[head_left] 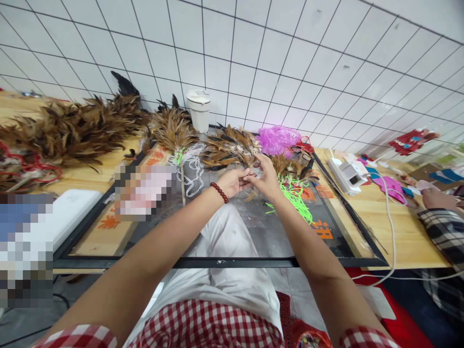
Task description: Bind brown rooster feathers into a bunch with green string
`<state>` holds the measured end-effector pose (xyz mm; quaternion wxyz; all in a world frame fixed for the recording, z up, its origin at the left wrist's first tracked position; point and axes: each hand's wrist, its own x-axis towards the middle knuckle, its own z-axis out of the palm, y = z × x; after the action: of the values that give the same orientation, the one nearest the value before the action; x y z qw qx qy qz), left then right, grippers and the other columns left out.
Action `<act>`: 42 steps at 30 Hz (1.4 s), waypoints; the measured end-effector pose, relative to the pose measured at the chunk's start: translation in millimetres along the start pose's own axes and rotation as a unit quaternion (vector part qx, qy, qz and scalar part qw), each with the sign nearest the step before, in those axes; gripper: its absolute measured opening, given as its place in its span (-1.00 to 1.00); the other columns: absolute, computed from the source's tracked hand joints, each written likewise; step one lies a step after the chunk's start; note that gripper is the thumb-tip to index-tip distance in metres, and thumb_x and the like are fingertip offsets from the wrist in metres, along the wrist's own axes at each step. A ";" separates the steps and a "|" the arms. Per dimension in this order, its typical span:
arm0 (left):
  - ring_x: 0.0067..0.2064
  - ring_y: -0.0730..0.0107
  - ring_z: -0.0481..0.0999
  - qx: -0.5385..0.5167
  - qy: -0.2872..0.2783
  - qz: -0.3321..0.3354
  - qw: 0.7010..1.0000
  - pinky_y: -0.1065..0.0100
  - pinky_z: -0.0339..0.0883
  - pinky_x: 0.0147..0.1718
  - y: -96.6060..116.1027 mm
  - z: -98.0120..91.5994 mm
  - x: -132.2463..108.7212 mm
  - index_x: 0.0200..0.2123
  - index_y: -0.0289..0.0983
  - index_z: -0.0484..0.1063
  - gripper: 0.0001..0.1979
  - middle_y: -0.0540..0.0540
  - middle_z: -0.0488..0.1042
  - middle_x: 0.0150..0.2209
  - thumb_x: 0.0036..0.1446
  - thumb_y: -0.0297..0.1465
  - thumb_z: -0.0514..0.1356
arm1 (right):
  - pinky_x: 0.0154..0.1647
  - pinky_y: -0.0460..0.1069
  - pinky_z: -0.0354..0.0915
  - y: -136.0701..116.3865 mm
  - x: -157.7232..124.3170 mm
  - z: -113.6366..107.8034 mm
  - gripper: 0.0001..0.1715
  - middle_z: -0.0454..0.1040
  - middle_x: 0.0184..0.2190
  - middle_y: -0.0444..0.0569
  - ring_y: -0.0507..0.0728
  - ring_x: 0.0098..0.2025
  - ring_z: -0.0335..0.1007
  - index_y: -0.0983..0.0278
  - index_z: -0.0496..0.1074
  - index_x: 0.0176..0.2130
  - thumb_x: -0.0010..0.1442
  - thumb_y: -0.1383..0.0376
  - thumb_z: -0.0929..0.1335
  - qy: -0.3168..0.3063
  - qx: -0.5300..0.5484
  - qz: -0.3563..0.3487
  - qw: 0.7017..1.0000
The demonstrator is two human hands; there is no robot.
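Over the middle of the glass-topped frame, my left hand [234, 182] and my right hand [266, 178] meet with fingertips pinched together. What they pinch is too small to make out. A brown feather bundle [230, 147] lies just beyond my fingers, its pale quill ends towards my right hand. Green cords [295, 198] lie beside my right wrist, below another clump of brown feathers [290, 166]. Left of my hands, a feather duster [174, 128] with a thin stick handle is tied with green string, and white cord [194, 166] is heaped beside it.
A white lidded cup [199, 110] stands by the tiled wall. Pink plastic [278, 140] sits at the back. Many brown feathers [72, 128] fill the left table. A white power strip [348, 175] with cable lies right, near another person's hand [438, 199]. The black frame [235, 262] edges the glass.
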<state>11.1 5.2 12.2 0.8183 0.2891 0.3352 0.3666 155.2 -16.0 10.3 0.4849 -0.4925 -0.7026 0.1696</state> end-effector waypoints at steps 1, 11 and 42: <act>-0.44 0.52 0.45 0.008 0.000 -0.001 1.000 0.40 0.41 -0.31 -0.5 -0.3 0.1 -0.45 -0.37 0.47 -0.91 -0.08 0.47 -0.48 0.09 -0.47 0.22 | 0.08 0.16 0.25 1.1 -0.3 0.1 -0.17 0.18 0.17 0.11 0.21 -0.02 0.30 0.15 0.27 0.13 -0.12 0.13 0.50 0.009 -0.013 -0.008 1.000; -0.53 0.55 0.43 0.073 0.006 0.064 0.995 0.50 0.32 -0.51 -2.7 -0.6 0.9 -0.50 -0.39 0.40 -0.88 -0.05 0.43 -0.56 0.05 -0.50 0.24 | -0.21 0.02 0.33 -0.6 1.3 -3.7 -0.49 0.48 -0.36 -0.06 0.06 -0.34 0.38 0.28 0.47 -0.28 -0.22 0.09 0.54 -0.122 0.296 0.229 0.919; -0.51 0.55 0.40 0.066 0.018 0.066 0.995 0.39 0.38 -0.37 -6.3 -3.9 4.3 -0.45 -0.41 0.46 -0.93 -0.08 0.45 -0.49 0.06 -0.52 0.20 | -0.03 0.14 0.29 12.5 1.0 1.9 -0.16 0.33 0.01 0.09 0.16 -0.16 0.34 0.24 0.25 0.14 -0.12 0.22 0.48 -0.009 -0.041 -0.032 0.999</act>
<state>12.9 5.9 3.8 0.7653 0.3575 0.3533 0.4022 160.1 -8.9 1.0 0.4627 -0.4880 -0.7287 0.1294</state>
